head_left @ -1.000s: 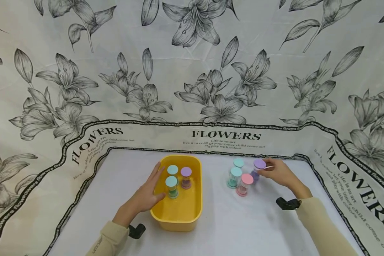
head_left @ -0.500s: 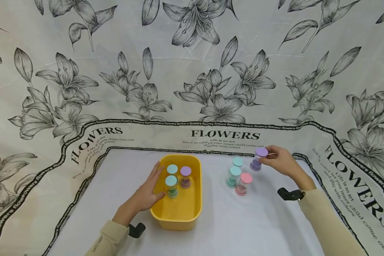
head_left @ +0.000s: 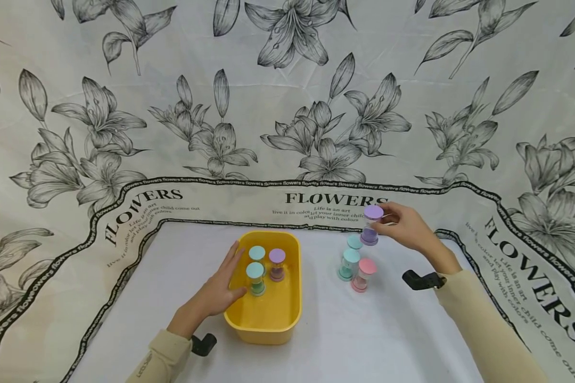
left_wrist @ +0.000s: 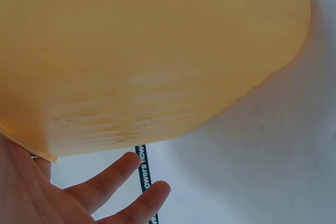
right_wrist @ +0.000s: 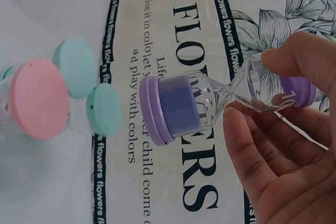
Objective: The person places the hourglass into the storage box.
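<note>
My right hand pinches a small sand timer with purple caps, raised above the table's back edge. In the right wrist view, thumb and fingers hold its clear glass near one end, while purple sand lies at the other. My left hand rests at the left side of a yellow tub, fingers spread and extended along the rim. Inside the tub stand two sand timers with teal caps and a purple-capped one.
Right of the tub, a pink-capped sand timer and two teal-capped timers stand close together on the white tabletop. Behind rises a flower-printed cloth with lettering.
My right hand has lifted the purple sand timer off the table beside the others, then carried it up and leftward, over the teal timers. My left hand stays at the tub.
</note>
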